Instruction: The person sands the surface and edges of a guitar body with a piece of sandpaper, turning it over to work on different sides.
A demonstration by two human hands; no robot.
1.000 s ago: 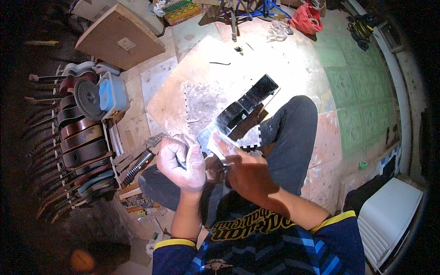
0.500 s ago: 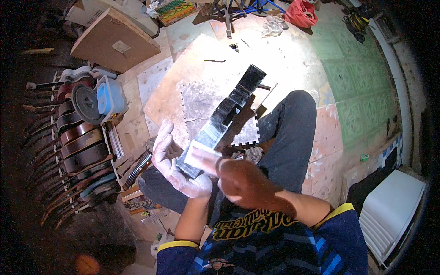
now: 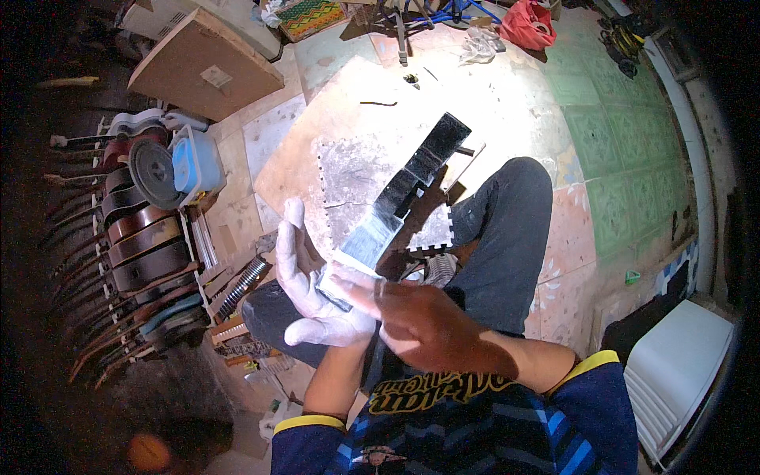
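A long, narrow, glossy black piece [image 3: 423, 170] with a slot in it slants away from me, its near part pale with dust. Its near end lies over the palm of my left hand [image 3: 317, 297], which is coated in white dust and turned up, fingers and thumb spread. My right hand [image 3: 423, 321] presses a small white sheet [image 3: 348, 283], perhaps sandpaper, against that dusty near end with fingers laid along it. The sheet and my right hand hide part of the piece's end. Beneath the piece lies a grey, dusty foam mat [image 3: 352, 170] with toothed edges.
Several guitars [image 3: 146, 261] stand in a rack at the left, beside a clear tub [image 3: 207, 170] with blue contents. A brown board [image 3: 202, 71] leans behind them. My bent knee [image 3: 514, 206] is right of the piece. A red bag [image 3: 528, 25] lies far off; a white box-like object [image 3: 681, 372] stands near right.
My left thumb has swung outward from the piece and the fingers have spread. My right hand and the sheet have shifted slightly toward me along the near end.
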